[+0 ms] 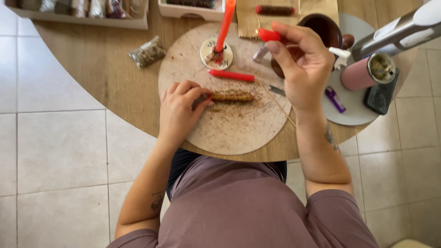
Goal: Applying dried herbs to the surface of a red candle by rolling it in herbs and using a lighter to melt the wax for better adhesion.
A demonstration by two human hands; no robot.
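My left hand (pixel 180 109) pinches the left end of a candle coated in brown crumbled herbs (pixel 232 97), which lies on a round pale wooden board (pixel 220 133). My right hand (pixel 301 64) is raised above the board's right side and holds a short red candle piece (pixel 268 35) between thumb and fingers. Another bare red candle (pixel 232 76) lies on the board just beyond the coated one. A tall red candle (pixel 225 25) stands tilted in a small round holder (pixel 217 54) at the board's far edge.
A dark brown bowl (pixel 327 28) sits behind my right hand. On a grey mat (pixel 356 110) are a purple lighter (pixel 336 99), a pink jar of herbs (pixel 367 72) and a black phone (pixel 381 96). A herb bag (pixel 147 53) lies left; trays line the far edge.
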